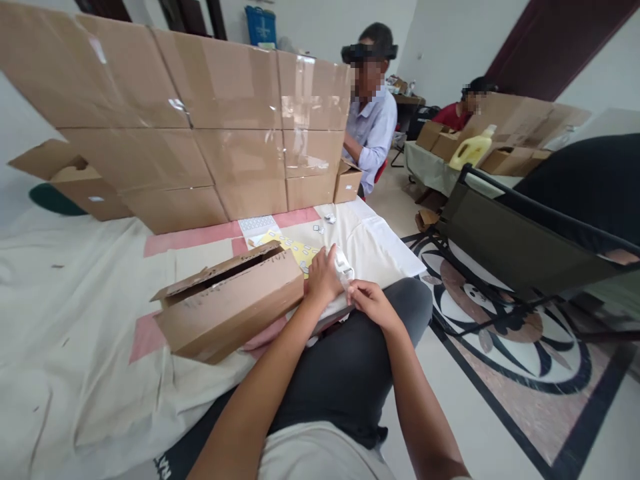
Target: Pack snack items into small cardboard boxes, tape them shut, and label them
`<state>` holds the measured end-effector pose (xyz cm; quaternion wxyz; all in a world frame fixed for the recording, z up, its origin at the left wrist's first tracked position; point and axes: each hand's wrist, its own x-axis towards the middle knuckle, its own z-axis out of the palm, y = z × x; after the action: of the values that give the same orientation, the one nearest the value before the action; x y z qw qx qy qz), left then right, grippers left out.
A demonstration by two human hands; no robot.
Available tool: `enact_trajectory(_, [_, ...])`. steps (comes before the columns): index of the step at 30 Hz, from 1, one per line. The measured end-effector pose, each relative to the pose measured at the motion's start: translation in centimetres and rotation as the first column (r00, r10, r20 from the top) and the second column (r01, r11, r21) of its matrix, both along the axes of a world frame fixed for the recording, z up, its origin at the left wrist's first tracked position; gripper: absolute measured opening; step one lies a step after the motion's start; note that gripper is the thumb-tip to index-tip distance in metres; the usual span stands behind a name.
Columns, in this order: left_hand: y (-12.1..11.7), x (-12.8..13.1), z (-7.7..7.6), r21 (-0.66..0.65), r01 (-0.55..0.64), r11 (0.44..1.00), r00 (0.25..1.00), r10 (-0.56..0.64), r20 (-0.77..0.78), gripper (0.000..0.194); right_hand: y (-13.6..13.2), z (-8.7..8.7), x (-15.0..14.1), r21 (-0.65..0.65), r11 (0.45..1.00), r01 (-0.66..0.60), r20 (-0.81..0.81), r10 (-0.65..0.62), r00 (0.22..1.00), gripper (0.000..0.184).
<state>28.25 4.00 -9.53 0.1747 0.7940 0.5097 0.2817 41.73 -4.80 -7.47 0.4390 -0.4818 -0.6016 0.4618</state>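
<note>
My left hand (324,277) is closed around a white roll (343,262), which looks like tape, just over the table's edge. A pale strip hangs from the roll, and the fingers of my right hand (369,301) pinch its end above my thigh. Beneath my left hand lies a yellow sheet (295,249) with small white labels on it. An open-topped long cardboard box (240,308) stands to the left of my left forearm. Beyond the hands, small silvery pieces (330,218) rest on the tablecloth.
A wall of stacked cardboard boxes (235,153) lines the table's far side. A small open box (348,181) stands at its right end. One person (373,120) sits behind the wall; another (450,113) sits at a farther table. A folding chair (490,247) is on my right.
</note>
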Motion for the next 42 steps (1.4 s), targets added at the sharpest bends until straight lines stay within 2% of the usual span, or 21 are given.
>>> enact_trajectory(2, [-0.2,0.1,0.2,0.047,0.012,0.999,0.998,-0.015,0.063,0.102,0.1,0.5,-0.7,-0.017,0.999,0.046,-0.068,-0.048,0.997,0.046])
enact_trajectory(3, [-0.4,0.0,0.4,0.088,0.029,0.996,0.993,-0.039,0.114,0.098,0.1,0.9,-1.2,-0.017,0.997,0.07,-0.099,-0.071,0.993,0.046])
enact_trajectory(6, [-1.4,-1.2,1.9,0.234,0.142,0.962,0.945,-0.202,0.258,0.058,-0.1,2.7,-3.2,0.009,0.993,0.118,-0.19,-0.114,0.975,0.045])
enact_trajectory(8, [-2.7,-3.0,4.2,0.335,0.241,0.911,0.895,-0.342,0.287,0.036,-0.6,4.5,-4.7,0.045,0.991,0.125,-0.259,-0.109,0.96,0.045])
enact_trajectory(10, [-4.3,-5.5,7.5,0.446,0.295,0.845,0.859,-0.439,0.263,0.032,-1.4,6.6,-6.3,0.115,0.986,0.12,-0.318,-0.078,0.945,0.045])
enact_trajectory(12, [-6.0,-8.7,11.1,0.534,0.281,0.797,0.87,-0.447,0.209,0.036,-2.2,8.8,-8.0,0.203,0.974,0.097,-0.329,-0.026,0.944,0.047])
enact_trajectory(14, [-7.4,-12.5,14.3,0.537,0.215,0.816,0.921,-0.353,0.168,0.036,-2.7,10.8,-9.9,0.266,0.962,0.053,-0.293,0.029,0.956,0.049])
enact_trajectory(16, [-8.1,-16.7,16.0,0.515,0.087,0.853,0.976,-0.176,0.126,0.034,-2.5,12.3,-11.8,0.278,0.96,-0.007,-0.235,0.075,0.969,0.048])
enact_trajectory(18, [-7.9,-20.8,16.1,0.444,-0.099,0.89,0.993,0.059,0.101,0.035,-1.8,13.0,-13.6,0.239,0.97,-0.056,-0.156,0.095,0.983,0.045])
enact_trajectory(20, [-7.3,-24.5,15.0,0.33,-0.261,0.907,0.965,0.246,0.086,0.038,-0.6,13.1,-15.2,0.192,0.979,-0.064,-0.049,0.074,0.996,0.042])
enact_trajectory(23, [-6.3,-28.2,13.1,0.179,-0.365,0.913,0.929,0.347,0.125,0.043,1.3,12.7,-16.7,0.212,0.977,-0.02,0.105,-0.003,0.994,0.039])
enact_trajectory(26, [-5.6,-29.5,12.0,0.091,-0.323,0.942,0.932,0.3,0.204,0.045,2.5,12.2,-17.2,0.287,0.958,-0.007,0.189,-0.05,0.981,0.037])
enact_trajectory(29, [-4.9,-29.3,11.4,-0.041,-0.225,0.974,0.952,0.228,0.203,0.05,3.1,11.8,-17.3,0.338,0.94,-0.035,0.248,-0.053,0.967,0.037])
enact_trajectory(31, [-4.5,-28.9,11.1,-0.078,-0.188,0.979,0.966,0.199,0.165,0.05,3.6,11.5,-17.3,0.319,0.946,-0.063,0.259,-0.024,0.966,0.037])
enact_trajectory(35, [-4.1,-28.0,10.7,-0.007,-0.117,0.993,0.984,0.116,0.138,0.046,5.6,10.6,-16.8,0.27,0.96,-0.068,0.21,0.01,0.978,0.035])
enact_trajectory(39, [-4.3,-26.5,10.8,-0.09,0.016,0.996,0.989,-0.002,0.149,0.046,8.0,10.4,-15.5,0.228,0.973,-0.04,0.169,0.001,0.986,0.036])
enact_trajectory(42, [-4.4,-25.3,11.4,-0.138,0.115,0.984,0.987,-0.097,0.131,0.053,9.0,10.7,-14.3,0.176,0.982,-0.067,0.145,0.042,0.989,0.033])
